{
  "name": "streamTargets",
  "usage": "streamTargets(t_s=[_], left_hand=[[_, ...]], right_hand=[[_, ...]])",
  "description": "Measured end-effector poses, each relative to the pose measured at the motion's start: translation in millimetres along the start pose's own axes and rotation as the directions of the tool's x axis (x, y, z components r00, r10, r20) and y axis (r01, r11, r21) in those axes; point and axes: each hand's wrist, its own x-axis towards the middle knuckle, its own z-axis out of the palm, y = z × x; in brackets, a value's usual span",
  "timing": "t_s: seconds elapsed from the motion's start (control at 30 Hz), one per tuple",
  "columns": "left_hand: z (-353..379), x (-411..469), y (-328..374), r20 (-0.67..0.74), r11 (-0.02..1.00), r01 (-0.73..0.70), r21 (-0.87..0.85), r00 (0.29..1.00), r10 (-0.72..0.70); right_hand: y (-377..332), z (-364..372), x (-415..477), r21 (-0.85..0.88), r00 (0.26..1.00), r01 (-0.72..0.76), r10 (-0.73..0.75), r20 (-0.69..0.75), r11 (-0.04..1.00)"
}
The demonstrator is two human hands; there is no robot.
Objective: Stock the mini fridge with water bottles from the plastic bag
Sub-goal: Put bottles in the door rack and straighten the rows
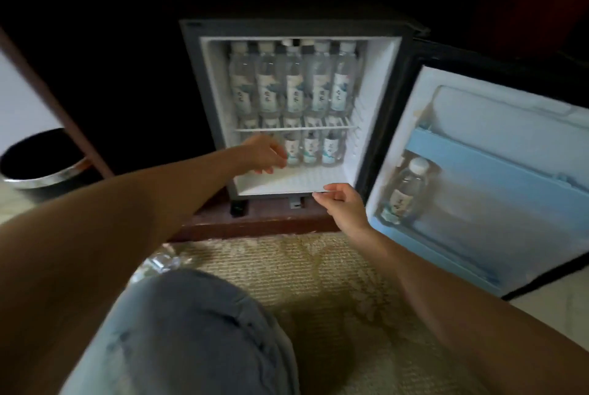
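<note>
Reaching with the left hand [267,154] onto the lower shelf of the open mini fridge [379,101], beside three water bottles [312,147], fingers curled; cannot tell whether gripping one. Resting the relaxed, empty right hand [342,203] at the fridge's bottom edge. Behind, on carpet [318,267]: the plastic bag [156,262].

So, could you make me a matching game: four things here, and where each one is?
Things:
1 left hand
2 right hand
3 lone bottle
4 bin

Places:
A door shelf
B floor, left of fridge
C inside the lower compartment
D at the fridge's bottom front edge

Pairs: 1-C, 2-D, 3-A, 4-B
</note>
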Motion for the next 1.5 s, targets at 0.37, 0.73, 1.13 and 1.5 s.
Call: streamTargets(t_s=[0.37,0.73,1.13,1.5], left_hand=[[-111.9,-113.5,-213.8,-0.181,0.836,0.421,-0.353,0.845,-0.502],[-32.5,-97.6,-353.4,0.036,0.596,0.512,-0.618,0.776,-0.629],[42.5,-52.0,-441.5,0.156,0.228,0.444,-0.867,0.674,-0.722],[86.4,-28.4,-460.7,-0.006,0.133,0.155,-0.979,0.628,-0.778]], right_hand=[[-43.8,184.1,-21.2,-0.051,0.918,0.081,-0.055,0.394,0.995],[45.4,320.2,-4.3,-0.280,0.835,0.032,0.128,0.535,0.960],[143.1,417.7,8.0,-0.549,0.745,0.452,0.041,0.666,0.704],[197.3,439.9,18.3,-0.692,0.796,0.546,-0.034,0.604,0.472]])
